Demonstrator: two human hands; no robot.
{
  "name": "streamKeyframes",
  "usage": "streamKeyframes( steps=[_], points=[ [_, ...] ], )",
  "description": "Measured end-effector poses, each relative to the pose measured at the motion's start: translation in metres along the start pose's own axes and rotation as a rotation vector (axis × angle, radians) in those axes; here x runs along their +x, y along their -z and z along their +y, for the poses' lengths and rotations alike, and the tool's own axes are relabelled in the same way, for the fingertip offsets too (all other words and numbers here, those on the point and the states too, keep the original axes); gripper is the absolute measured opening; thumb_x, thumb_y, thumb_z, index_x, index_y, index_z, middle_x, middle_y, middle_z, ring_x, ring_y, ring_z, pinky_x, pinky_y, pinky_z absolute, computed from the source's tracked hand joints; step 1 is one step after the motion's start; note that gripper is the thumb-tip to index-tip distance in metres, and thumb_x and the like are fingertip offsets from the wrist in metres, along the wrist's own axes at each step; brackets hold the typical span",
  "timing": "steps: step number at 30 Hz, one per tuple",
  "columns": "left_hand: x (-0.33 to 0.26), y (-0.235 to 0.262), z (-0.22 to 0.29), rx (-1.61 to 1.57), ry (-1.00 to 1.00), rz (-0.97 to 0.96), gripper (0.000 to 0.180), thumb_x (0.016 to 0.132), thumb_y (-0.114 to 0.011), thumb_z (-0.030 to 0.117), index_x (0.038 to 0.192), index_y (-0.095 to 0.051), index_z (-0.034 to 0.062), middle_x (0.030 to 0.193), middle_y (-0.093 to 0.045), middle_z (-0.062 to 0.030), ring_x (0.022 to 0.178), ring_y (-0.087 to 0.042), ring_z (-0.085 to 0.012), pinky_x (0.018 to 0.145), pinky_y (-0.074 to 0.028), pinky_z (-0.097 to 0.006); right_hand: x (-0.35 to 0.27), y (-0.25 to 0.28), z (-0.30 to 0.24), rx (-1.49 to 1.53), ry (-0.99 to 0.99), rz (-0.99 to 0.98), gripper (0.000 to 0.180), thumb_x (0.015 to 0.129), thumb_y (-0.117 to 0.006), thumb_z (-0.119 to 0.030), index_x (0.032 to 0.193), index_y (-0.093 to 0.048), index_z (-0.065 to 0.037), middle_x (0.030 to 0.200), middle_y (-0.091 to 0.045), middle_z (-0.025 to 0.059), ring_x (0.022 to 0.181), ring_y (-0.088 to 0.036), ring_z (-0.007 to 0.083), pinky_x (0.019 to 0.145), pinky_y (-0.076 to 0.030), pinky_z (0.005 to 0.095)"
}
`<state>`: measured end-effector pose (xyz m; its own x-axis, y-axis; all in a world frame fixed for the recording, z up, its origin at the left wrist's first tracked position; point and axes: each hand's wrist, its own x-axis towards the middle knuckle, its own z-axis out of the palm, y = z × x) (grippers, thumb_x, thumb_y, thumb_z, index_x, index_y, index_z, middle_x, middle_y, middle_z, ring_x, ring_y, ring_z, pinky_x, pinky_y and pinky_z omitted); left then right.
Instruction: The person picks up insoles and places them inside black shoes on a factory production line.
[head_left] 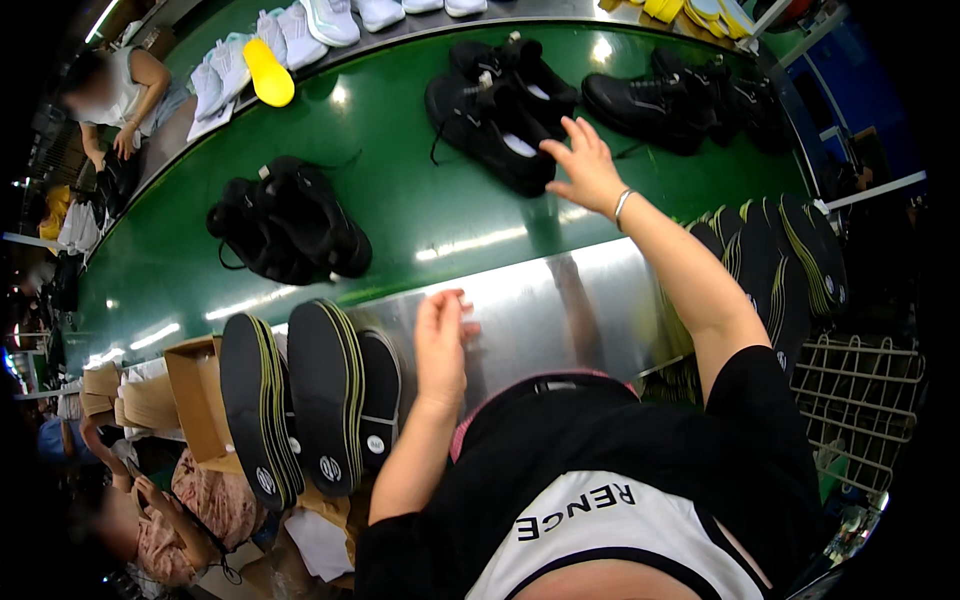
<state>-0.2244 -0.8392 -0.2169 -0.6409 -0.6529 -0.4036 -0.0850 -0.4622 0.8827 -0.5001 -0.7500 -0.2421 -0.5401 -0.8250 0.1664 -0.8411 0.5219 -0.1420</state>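
Observation:
My right hand (590, 168) reaches out over the green surface with its fingers spread and nothing in them. Its fingertips are beside the heel end of a black sneaker (485, 135), one of a pair; whether they touch it I cannot tell. My left hand (441, 345) is over the metal ledge (530, 300), fingers loosely bent and apart, with nothing visible in it. Close to its left stand stacks of black insoles (325, 395) with yellow-green edges. Another pair of black sneakers (290, 220) rests on the green belt (400, 220) at the left.
More black sneakers (650, 105) sit at the far right. Insole stacks (800, 255) lie beside my right arm, above a wire basket (860, 400). Along the far edge are white shoes (330, 20) and a yellow insole (268, 75). Two co-workers sit at the left, near a cardboard box (195, 400).

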Motion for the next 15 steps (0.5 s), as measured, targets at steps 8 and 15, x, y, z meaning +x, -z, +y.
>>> streamKeyframes(
  steps=[8,15],
  points=[
    [0.016,0.039,-0.112,0.218,0.047,0.126,0.015,0.084,-0.048,0.012,0.093,-0.052,0.0005,0.078,-0.055,-0.0057,0.058,-0.054,-0.0088,0.041,-0.043,-0.021,0.072,0.003,0.011,-0.188,0.052,-0.414,0.069,0.045,-0.077,-0.038,0.109,-0.056,-0.023,0.138,-0.01,0.0194,0.127,0.001,0.0385,0.098,-0.009,0.0554],
    [0.019,0.04,-0.113,0.21,0.074,0.124,0.015,0.085,-0.047,0.012,0.094,-0.051,0.0011,0.076,-0.054,-0.0041,0.057,-0.054,-0.0089,0.041,-0.043,-0.02,0.095,-0.002,0.016,-0.146,-0.1,-0.603,0.052,0.047,-0.074,-0.044,0.092,-0.064,-0.021,0.116,-0.041,0.0127,0.114,-0.03,0.0291,0.086,-0.035,0.0453]
  ],
)
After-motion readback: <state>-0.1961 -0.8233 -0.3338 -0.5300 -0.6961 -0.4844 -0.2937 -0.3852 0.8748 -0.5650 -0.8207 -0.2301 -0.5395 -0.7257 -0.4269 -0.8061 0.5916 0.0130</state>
